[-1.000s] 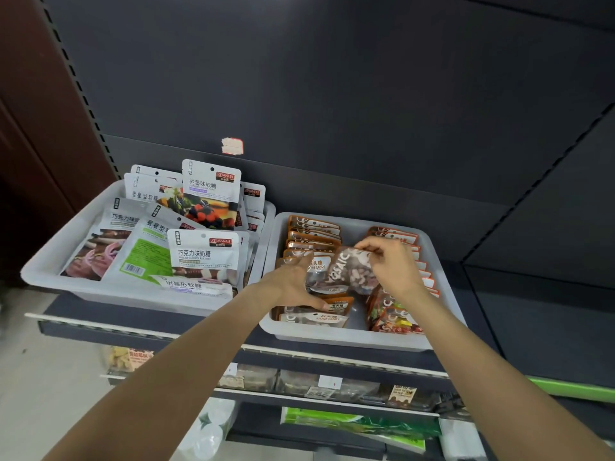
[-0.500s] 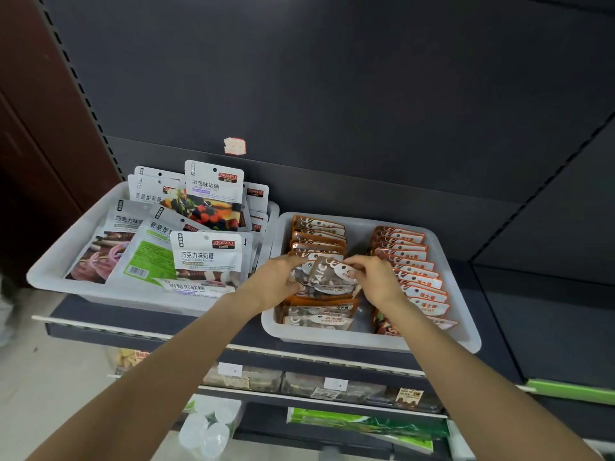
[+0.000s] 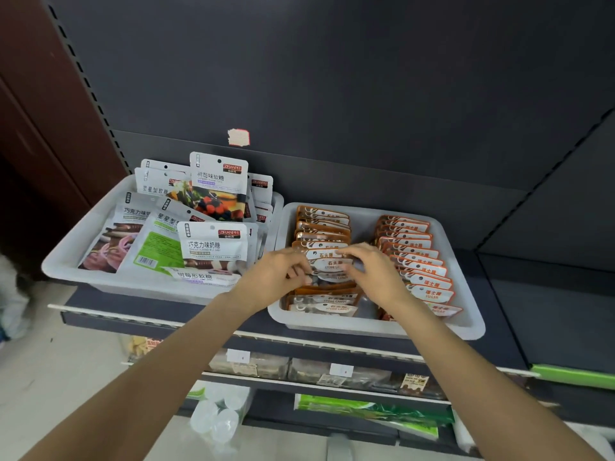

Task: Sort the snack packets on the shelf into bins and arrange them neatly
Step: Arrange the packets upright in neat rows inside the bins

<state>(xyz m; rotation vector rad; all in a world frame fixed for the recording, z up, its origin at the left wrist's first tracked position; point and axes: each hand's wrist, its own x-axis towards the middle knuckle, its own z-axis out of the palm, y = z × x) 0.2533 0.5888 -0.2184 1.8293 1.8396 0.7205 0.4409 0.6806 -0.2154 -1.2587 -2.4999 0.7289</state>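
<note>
The dark shelf holds two white bins. One bin sits right under the hands. The other bin sits just left of them.

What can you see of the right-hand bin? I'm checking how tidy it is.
The right-hand bin is a shallow translucent white plastic tray, flat on the dark shelf beside another bin. It holds two rows of overlapping orange-and-white packets: stone candy packets left, sugar packets right. The left hand and right hand handle the left row.
</note>
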